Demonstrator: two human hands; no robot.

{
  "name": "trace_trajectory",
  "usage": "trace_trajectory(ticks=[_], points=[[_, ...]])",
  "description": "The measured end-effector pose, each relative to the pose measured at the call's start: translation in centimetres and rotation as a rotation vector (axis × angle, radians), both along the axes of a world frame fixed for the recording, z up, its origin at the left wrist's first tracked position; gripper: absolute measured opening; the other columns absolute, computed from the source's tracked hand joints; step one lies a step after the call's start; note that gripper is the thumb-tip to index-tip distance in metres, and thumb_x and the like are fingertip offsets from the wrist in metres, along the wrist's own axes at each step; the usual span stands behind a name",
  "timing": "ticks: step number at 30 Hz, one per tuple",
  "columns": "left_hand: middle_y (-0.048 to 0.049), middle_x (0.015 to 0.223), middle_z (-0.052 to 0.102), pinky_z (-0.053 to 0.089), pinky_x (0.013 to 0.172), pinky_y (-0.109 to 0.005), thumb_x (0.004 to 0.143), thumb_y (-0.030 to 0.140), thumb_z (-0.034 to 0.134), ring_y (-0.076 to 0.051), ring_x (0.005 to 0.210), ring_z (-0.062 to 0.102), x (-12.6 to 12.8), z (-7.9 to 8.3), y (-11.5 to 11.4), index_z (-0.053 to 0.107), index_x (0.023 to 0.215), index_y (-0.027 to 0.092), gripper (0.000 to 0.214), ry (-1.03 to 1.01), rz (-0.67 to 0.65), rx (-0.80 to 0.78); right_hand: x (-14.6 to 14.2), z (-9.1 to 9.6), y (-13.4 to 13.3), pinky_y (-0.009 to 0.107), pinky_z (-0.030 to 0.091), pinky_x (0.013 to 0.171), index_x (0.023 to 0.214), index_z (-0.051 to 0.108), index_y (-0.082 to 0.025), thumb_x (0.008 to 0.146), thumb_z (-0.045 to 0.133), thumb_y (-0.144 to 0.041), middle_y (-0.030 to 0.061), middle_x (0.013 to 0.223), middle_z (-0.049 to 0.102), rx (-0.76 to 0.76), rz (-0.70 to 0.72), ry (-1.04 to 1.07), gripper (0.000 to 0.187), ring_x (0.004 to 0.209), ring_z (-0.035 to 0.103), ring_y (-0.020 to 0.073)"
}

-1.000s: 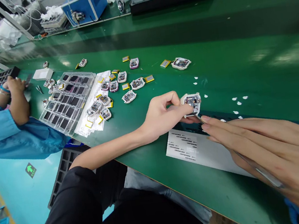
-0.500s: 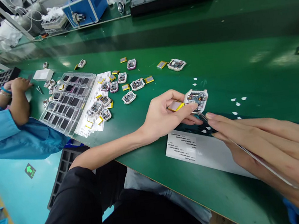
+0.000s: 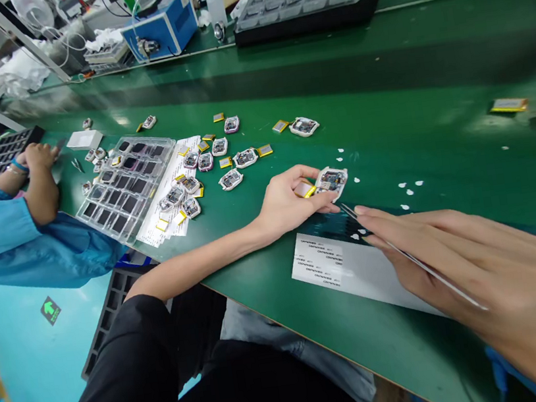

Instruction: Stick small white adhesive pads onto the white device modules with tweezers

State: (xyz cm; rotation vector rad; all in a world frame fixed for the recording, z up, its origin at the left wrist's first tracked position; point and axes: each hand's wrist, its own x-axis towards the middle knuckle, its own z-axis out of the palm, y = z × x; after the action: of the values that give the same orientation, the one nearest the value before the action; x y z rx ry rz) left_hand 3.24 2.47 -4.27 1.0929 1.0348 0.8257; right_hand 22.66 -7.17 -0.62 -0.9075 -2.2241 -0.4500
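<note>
Tweezers (image 3: 408, 260) lie pinched in the right hand (image 3: 476, 265), tips just short of the white watch case (image 3: 331, 183). The left hand (image 3: 288, 201) pinches that case together with a yellow battery (image 3: 305, 190), just beyond the white label sheet (image 3: 352, 269). More cases (image 3: 231, 179) lie scattered left of it, near a clear tray (image 3: 121, 188).

A long green surface (image 3: 434, 104) gleams under overhead light; pale teal floor (image 3: 44, 352) lies below its edge.
</note>
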Motion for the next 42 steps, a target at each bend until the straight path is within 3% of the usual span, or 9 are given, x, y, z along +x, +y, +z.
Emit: trace_trajectory(ticks=[4,7,10,12,19,25,31,39,42], points=[[0.006,0.076,0.07,0.064,0.085,-0.029,0.07,0.007,0.089,-0.012,0.07,0.075,1.7,-1.2,3.4,0.062,0.114,0.016,0.053,0.054,-0.004,0.002,-0.3,0.4,0.0,0.031,0.058,0.069,0.164,0.039,-0.02,0.079,0.081,0.002,0.001,0.104,0.082,0.043,0.011,-0.02,0.097,0.08,0.076,0.0187],[-0.0075,0.117,0.076,0.064,0.094,-0.033,0.068,-0.002,0.086,-0.014,0.087,0.077,3.4,-1.1,6.0,0.054,0.132,0.016,0.073,-0.104,-0.015,-0.129,-0.5,0.6,0.2,0.029,0.058,0.068,0.164,0.039,-0.021,0.083,0.08,-0.002,-0.0001,0.102,0.082,0.068,0.0,-0.026,0.093,0.076,0.076,0.017],[-0.0153,0.165,0.046,0.063,0.097,-0.033,0.074,-0.008,0.077,-0.019,0.114,0.075,4.6,-0.9,7.4,0.05,0.14,0.023,0.078,-0.246,-0.011,-0.128,-0.6,0.6,0.3,0.029,0.058,0.069,0.165,0.037,-0.022,0.087,0.078,-0.006,-0.0006,0.103,0.082,0.07,-0.009,-0.026,0.09,0.076,0.076,0.0162],[-0.0131,0.174,0.033,0.063,0.098,-0.034,0.079,-0.004,0.074,-0.022,0.127,0.071,4.8,-1.1,7.6,0.054,0.136,0.025,0.067,-0.265,-0.051,-0.072,-0.6,0.7,0.3,0.028,0.059,0.07,0.166,0.036,-0.024,0.089,0.077,-0.008,-0.0017,0.104,0.082,0.069,-0.014,-0.023,0.088,0.077,0.076,0.016],[-0.011,0.138,0.067,0.062,0.086,-0.026,0.084,0.003,0.053,-0.018,0.109,0.076,2.7,-2.6,5.5,0.067,0.116,0.016,0.038,0.076,-0.174,0.442,-0.6,1.1,0.2,0.03,0.058,0.067,0.167,0.032,-0.025,0.089,0.076,-0.006,-0.003,0.103,0.082,0.061,-0.016,-0.029,0.091,0.075,0.076,0.0167],[-0.0096,0.114,0.073,0.06,0.08,-0.025,0.093,0.012,0.051,-0.015,0.1,0.072,-0.3,-2.4,5.0,0.07,0.103,0.017,0.022,0.398,-0.211,0.806,-0.7,0.8,0.1,0.032,0.059,0.069,0.167,0.032,-0.023,0.089,0.077,-0.007,-0.0034,0.107,0.082,0.074,-0.015,-0.026,0.092,0.075,0.076,0.017],[-0.0119,0.121,0.072,0.059,0.09,-0.033,0.093,0.012,0.051,-0.018,0.099,0.07,-1.0,-2.2,4.5,0.07,0.099,0.018,0.021,0.491,-0.261,0.915,-0.5,0.7,0.1,0.032,0.059,0.07,0.163,0.04,-0.018,0.087,0.078,-0.006,-0.0014,0.108,0.082,0.082,0.009,-0.033,0.085,0.077,0.076,0.0161],[-0.016,0.133,0.071,0.051,0.103,-0.043,0.103,0.018,0.039,-0.029,0.127,0.064,-0.6,-1.7,3.1,0.07,0.117,0.017,0.034,0.876,-0.493,1.136,0.0,0.5,0.0,0.032,0.06,0.076,0.135,0.064,-0.015,0.082,0.081,-0.002,0.0012,0.114,0.081,0.068,0.043,-0.034,0.057,0.085,0.077,0.0177],[-0.0213,0.146,0.065,0.046,0.111,-0.051,0.102,0.024,0.044,-0.035,0.139,0.058,-0.7,-1.9,3.8,0.067,0.131,0.013,0.038,0.974,-0.391,1.14,-0.1,0.4,0.0,0.031,0.061,0.076,0.137,0.064,-0.016,0.082,0.081,-0.001,0.0003,0.114,0.081,0.055,0.041,-0.028,0.059,0.085,0.077,0.0171]])
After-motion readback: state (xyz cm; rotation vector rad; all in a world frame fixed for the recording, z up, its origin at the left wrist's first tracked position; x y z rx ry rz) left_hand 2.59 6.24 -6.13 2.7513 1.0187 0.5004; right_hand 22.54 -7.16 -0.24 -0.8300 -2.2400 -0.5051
